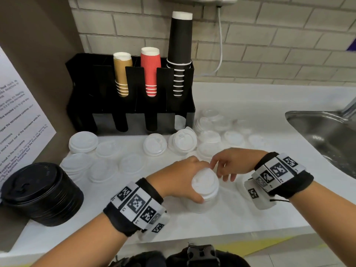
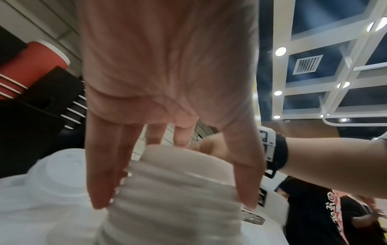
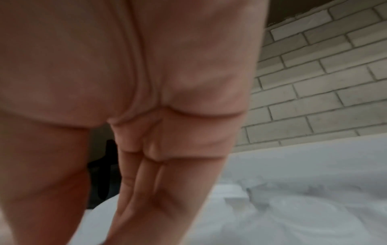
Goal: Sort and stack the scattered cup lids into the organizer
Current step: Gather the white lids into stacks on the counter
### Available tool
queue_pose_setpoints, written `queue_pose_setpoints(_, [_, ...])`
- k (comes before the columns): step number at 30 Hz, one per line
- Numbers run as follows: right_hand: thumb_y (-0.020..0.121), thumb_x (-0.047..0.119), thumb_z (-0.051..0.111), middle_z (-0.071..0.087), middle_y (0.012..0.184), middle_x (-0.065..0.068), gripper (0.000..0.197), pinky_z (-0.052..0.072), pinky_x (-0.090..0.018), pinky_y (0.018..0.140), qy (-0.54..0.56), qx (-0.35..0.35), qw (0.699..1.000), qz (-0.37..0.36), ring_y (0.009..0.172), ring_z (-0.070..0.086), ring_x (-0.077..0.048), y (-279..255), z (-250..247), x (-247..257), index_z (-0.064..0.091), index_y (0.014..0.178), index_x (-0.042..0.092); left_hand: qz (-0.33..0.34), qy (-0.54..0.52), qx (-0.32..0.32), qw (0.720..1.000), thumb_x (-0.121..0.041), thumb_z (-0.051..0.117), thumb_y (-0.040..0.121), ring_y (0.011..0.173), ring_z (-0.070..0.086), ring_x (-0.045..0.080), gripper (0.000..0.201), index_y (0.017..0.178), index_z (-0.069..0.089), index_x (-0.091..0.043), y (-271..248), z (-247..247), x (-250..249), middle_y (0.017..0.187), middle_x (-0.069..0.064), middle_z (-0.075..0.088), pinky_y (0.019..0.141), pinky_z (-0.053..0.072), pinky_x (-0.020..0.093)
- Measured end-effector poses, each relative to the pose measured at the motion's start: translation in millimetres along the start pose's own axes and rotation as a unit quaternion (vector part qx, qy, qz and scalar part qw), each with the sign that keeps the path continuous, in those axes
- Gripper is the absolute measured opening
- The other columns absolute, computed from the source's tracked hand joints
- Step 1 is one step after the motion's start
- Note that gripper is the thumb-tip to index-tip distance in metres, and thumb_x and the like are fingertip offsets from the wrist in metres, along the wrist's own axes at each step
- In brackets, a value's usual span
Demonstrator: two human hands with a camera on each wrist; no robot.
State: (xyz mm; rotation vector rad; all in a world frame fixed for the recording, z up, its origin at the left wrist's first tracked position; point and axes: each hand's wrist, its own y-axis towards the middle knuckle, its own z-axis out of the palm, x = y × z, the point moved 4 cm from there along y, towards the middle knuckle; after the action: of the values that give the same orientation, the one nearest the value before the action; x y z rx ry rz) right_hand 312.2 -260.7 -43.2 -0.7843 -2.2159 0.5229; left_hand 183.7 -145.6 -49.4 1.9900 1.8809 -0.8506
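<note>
The left hand [image 1: 179, 182] curls round a stack of white lids [image 1: 205, 189] held just above the white counter [image 1: 250, 218] near its front edge, thumb on the near side and fingers wrapped over the far side. In the left wrist view the fingers [image 2: 100, 174] lie down the ribbed side of the stack, whose long axis runs roughly upright, tilted a little toward the person. The right hand [image 1: 229, 166] hovers just right of the stack's top with fingers loosely spread and bent; its fingertips [image 1: 213, 164] are at the top lid's rim, holding nothing that I can make out. The right wrist view is too blurred to settle contact.

The organizer [image 1: 131, 97] stands well apart, behind and left of both hands against the brick wall, so the left hand is nearer to it and already carries the load. Its front lid slots read as open at the top; only the rightmost shows something white.

Counts: three cup stacks in the organizer, namely tan cups [image 1: 121, 74], red cups [image 1: 150, 72] and black cups [image 1: 180, 53]. One stack of black lids [image 1: 42, 193] sits at far left. Loose white lids [image 1: 155, 144] lie scattered between organizer and hands, roughly fifteen to twenty, overlapping too much for an exact count. A steel sink [image 1: 327, 135] is at right
</note>
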Motion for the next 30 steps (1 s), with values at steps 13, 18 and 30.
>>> queue_pose_setpoints(13, [0.091,0.008,0.058,0.065,0.096,-0.004,0.030,0.056,-0.021,0.082,0.157,0.016,0.986,-0.057,0.085,0.068,-0.013,24.6,48.0,40.5,0.054,0.121,0.013,-0.119,0.002,-0.089,0.989,-0.050,0.083,0.065,0.106,0.052,0.017,0.077,0.131,0.046,-0.036,-32.4,-15.0,46.6,0.118,-0.007,0.045,0.077,0.041,0.024])
queue_pose_setpoints(18, [0.090,0.015,0.059,0.065,0.109,-0.005,0.044,0.050,-0.022,0.087,0.034,0.016,0.994,-0.106,0.089,0.062,-0.011,35.7,50.8,65.6,0.050,0.133,0.022,-0.173,0.021,-0.124,0.977,-0.055,0.082,0.063,0.124,0.047,0.017,0.090,0.140,0.043,-0.030,-48.7,-26.2,66.2,0.138,-0.005,0.051,0.089,0.035,0.024])
queue_pose_setpoints(30, [0.071,0.036,0.081,0.042,0.132,-0.008,0.085,0.044,-0.041,0.099,-0.401,-0.036,0.907,-0.121,0.121,0.045,-0.026,162.0,-8.9,145.4,0.036,0.142,0.030,-0.195,0.022,-0.084,0.977,-0.058,0.083,0.058,0.114,0.051,0.017,0.090,0.136,0.042,-0.038,-44.3,-29.9,66.5,0.127,-0.013,0.049,0.092,0.047,0.036])
